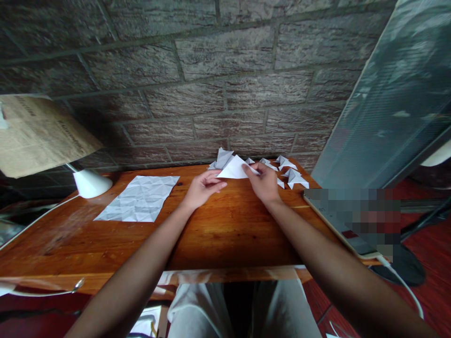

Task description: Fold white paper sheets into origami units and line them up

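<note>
Both my hands hold a folded white paper piece (234, 169) just above the far side of the wooden table (218, 234). My left hand (203, 187) pinches its left edge with fingers pressed together. My right hand (263, 182) grips its right corner, fingers curled over the paper. Several folded paper shapes (289, 174) lie behind and to the right of my hands, near the wall.
A creased white sheet (141, 198) lies flat at the left of the table. A white lamp base (92, 183) stands further left under a brown paper shade (38, 134). A tablet-like device (338, 220) rests at the table's right edge. A brick wall (211, 84) backs the table.
</note>
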Tool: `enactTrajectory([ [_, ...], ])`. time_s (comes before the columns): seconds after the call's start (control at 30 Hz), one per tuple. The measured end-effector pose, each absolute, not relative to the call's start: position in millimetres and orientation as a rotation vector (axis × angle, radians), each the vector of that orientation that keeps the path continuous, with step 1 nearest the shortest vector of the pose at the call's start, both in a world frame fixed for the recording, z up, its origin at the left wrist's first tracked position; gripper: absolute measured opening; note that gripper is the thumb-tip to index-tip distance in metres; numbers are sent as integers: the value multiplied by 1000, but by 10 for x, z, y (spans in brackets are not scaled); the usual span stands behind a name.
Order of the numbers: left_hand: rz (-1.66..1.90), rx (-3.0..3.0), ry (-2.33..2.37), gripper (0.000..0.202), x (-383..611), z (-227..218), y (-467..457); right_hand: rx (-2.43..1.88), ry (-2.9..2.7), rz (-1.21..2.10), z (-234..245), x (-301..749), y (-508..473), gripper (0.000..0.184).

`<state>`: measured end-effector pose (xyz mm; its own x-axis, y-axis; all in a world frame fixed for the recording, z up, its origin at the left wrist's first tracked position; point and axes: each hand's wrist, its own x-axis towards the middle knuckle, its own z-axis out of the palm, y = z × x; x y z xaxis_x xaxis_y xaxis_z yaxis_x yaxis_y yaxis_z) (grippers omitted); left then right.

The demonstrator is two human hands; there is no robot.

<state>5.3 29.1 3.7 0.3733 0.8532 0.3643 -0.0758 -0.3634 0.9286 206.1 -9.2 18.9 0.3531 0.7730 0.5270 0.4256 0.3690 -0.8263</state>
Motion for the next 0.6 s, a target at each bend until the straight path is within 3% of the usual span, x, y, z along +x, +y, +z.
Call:
enactTrajectory([
  [0.23, 1241, 1702, 858, 36, 25, 74, 304, -1204, -1225, 504, 194, 2024, -79, 37],
  [0.47, 1294, 1728, 878, 29, -24, 128, 286, -1041, -1373, 1023, 249, 2048, -100, 38],
  [0.6, 1315, 1680, 901, 28, -36, 145, 285, -1116, -1504, 963, 271, 2101, -120, 39],
])
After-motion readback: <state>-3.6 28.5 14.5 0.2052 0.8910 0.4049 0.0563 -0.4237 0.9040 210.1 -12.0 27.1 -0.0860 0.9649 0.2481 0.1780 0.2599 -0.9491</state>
